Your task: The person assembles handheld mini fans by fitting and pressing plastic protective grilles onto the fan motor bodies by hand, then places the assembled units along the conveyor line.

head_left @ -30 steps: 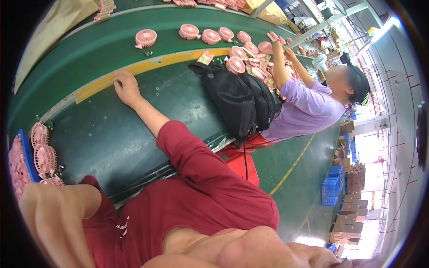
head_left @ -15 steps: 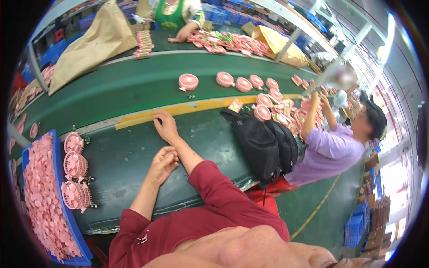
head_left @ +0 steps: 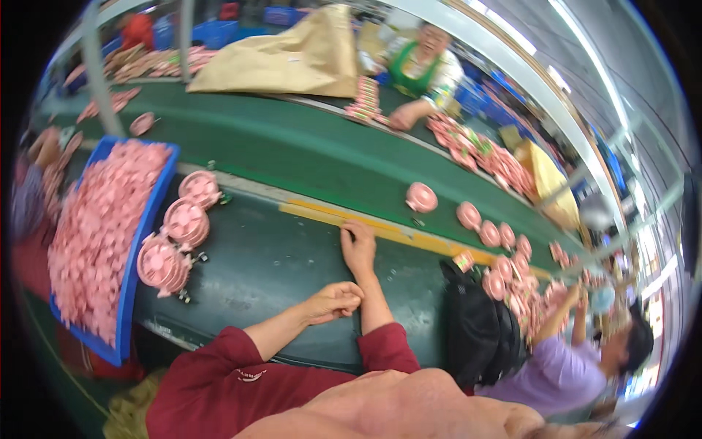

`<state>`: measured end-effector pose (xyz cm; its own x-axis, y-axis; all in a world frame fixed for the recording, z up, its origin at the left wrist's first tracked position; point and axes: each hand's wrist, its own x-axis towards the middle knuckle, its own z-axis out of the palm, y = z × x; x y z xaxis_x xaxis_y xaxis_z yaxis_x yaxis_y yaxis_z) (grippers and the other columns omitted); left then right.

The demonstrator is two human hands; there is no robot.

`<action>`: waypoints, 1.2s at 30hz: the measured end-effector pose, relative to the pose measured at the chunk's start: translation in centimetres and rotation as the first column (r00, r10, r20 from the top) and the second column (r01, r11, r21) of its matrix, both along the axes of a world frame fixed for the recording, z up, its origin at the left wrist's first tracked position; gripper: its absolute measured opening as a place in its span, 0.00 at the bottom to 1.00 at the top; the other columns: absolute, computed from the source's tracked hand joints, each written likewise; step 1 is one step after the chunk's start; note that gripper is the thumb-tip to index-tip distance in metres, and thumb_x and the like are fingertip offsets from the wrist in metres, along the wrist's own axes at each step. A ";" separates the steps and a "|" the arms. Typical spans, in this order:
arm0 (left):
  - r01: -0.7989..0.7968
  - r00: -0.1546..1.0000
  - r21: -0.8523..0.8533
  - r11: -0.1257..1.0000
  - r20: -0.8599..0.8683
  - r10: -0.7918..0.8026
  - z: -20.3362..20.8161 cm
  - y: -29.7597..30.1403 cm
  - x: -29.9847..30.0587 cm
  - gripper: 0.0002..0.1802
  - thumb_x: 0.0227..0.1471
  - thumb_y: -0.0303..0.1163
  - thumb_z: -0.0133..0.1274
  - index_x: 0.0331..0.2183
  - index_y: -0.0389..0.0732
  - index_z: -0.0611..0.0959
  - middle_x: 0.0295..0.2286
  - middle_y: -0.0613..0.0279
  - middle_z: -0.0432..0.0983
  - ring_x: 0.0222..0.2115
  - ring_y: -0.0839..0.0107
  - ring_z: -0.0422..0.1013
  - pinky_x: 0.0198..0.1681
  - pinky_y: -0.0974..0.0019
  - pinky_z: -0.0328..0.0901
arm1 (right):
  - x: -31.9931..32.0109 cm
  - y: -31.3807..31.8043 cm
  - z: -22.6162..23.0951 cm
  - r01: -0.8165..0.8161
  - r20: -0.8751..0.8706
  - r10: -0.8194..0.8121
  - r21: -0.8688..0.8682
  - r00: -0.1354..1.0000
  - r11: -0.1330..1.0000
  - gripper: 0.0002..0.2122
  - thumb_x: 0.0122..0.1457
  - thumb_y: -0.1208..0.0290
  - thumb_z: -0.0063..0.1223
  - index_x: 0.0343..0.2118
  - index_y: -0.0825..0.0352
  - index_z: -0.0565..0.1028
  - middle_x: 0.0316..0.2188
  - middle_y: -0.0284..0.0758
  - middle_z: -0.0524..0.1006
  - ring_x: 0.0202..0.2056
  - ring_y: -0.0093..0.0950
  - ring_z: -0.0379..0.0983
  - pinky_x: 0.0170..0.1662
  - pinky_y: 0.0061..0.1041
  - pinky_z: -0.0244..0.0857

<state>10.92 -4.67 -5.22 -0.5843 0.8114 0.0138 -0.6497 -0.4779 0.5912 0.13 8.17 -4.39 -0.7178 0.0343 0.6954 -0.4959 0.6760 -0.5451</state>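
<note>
My left hand is closed, its fingers curled in beside my right wrist, and nothing shows in it. My right hand rests at the far edge of the dark green worktable, by the yellow strip. Its fingers are loosely bent and a little apart, with nothing held. To the left, pink round fan housings stand in a short row, small metal parts and wires sticking out. Beside them is a blue tray heaped with small pink plastic pieces.
Beyond the table a green conveyor belt carries pink round fans. A black backpack lies to the right, near a person in a purple shirt. Across the belt, a person in a green apron handles pink parts beside a large brown sack.
The view has swung left, so the tray and housings show more fully and everything sits further right. My hands keep nearly the same pose. The person across the belt has shifted slightly.
</note>
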 end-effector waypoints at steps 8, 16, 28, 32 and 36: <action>0.011 0.998 -0.031 0.999 -0.053 -0.013 0.0 0.2 0.5 0.08 0.57 0.31 0.55 0.39 0.42 0.76 0.27 0.72 0.69 0.25 0.84 0.62 0.28 0.78 0.58 | 0.6 0.1 0.2 -0.036 0.080 0.028 0.099 0.996 0.994 0.05 0.50 0.79 0.56 0.30 0.66 0.79 0.34 0.39 0.79 0.40 0.39 0.72 0.47 0.34 0.63; 0.022 0.992 -0.028 0.999 -0.120 -0.026 0.5 0.2 0.7 0.08 0.56 0.34 0.56 0.37 0.42 0.77 0.25 0.74 0.70 0.24 0.85 0.62 0.26 0.81 0.55 | 0.6 -0.1 0.2 -0.052 0.125 0.042 0.080 0.991 0.995 0.05 0.51 0.79 0.56 0.32 0.68 0.78 0.37 0.40 0.78 0.43 0.38 0.70 0.50 0.34 0.62; 0.017 0.981 -0.058 0.998 -0.194 -0.028 0.6 0.5 0.9 0.08 0.57 0.35 0.55 0.35 0.41 0.77 0.25 0.74 0.70 0.24 0.85 0.62 0.26 0.79 0.56 | 0.8 -0.1 0.2 -0.054 0.157 0.041 0.081 0.987 0.995 0.05 0.52 0.79 0.55 0.32 0.67 0.78 0.38 0.39 0.78 0.44 0.38 0.70 0.50 0.34 0.62; 0.011 0.980 -0.077 0.997 -0.198 -0.026 0.7 0.5 0.9 0.09 0.57 0.36 0.55 0.35 0.41 0.77 0.25 0.74 0.69 0.23 0.85 0.62 0.26 0.79 0.56 | 0.8 0.0 0.2 -0.042 0.167 0.024 0.103 0.986 0.994 0.05 0.52 0.78 0.55 0.32 0.67 0.78 0.38 0.39 0.78 0.44 0.37 0.70 0.50 0.33 0.62; 0.011 0.979 -0.100 0.995 -0.199 -0.030 0.4 0.5 0.8 0.09 0.58 0.37 0.54 0.35 0.41 0.78 0.24 0.74 0.69 0.23 0.85 0.62 0.26 0.79 0.57 | 0.5 0.0 0.0 -0.065 0.139 0.051 0.102 0.989 0.993 0.05 0.52 0.78 0.56 0.33 0.67 0.78 0.38 0.39 0.78 0.43 0.38 0.70 0.49 0.34 0.63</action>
<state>11.72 -4.13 -4.79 -0.5610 0.8264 0.0484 -0.5225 -0.3989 0.7536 0.65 8.15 -4.41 -0.8043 -0.0788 0.5890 -0.4622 0.7060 -0.5367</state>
